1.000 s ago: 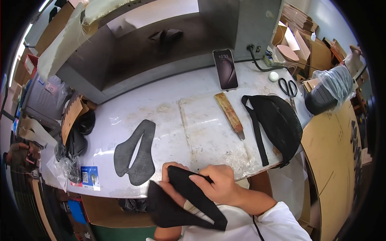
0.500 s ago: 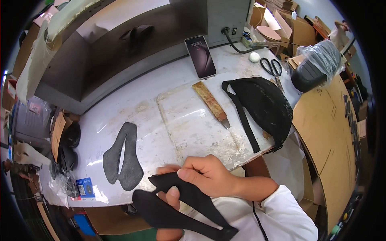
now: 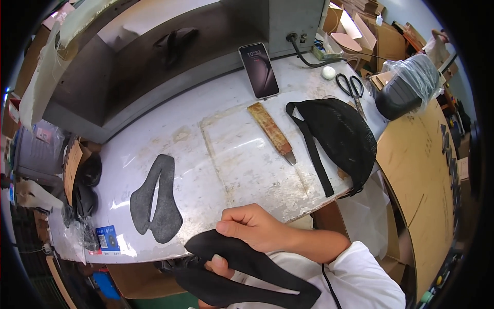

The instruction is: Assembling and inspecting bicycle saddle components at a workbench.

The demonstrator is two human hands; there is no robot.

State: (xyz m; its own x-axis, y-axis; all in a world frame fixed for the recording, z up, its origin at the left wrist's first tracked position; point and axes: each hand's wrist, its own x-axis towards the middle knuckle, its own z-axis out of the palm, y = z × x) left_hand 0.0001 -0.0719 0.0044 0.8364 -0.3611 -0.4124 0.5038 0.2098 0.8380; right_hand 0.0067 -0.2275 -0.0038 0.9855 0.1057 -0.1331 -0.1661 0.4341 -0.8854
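A black, soft-looking piece (image 3: 272, 265) shaped like a bicycle saddle cover, with a long slot down its middle, hangs over the near table edge in front of my body. My right hand (image 3: 252, 225) is closed, with its thumb and curled fingers pinching the piece's upper edge. The left thumb shows through the slot; the other fingers of my left hand (image 3: 219, 267) are hidden beneath the piece, which it grips from below. Left of my hands, a grey piece (image 3: 167, 216) of similar slotted shape lies flat on the white table (image 3: 206, 180).
Beyond my hands lies a short blade with a wrapped handle (image 3: 271, 130). A black mesh pouch with straps (image 3: 339, 136) rests to its right. Farther back are a phone (image 3: 259, 72), scissors (image 3: 352, 88) and a white round object (image 3: 328, 73). Cardboard (image 3: 417, 170) stands at right.
The black piece has shifted slightly right and down, its two lobes turning in my grip. My right hand has moved a little down; the left hand stays on the piece.
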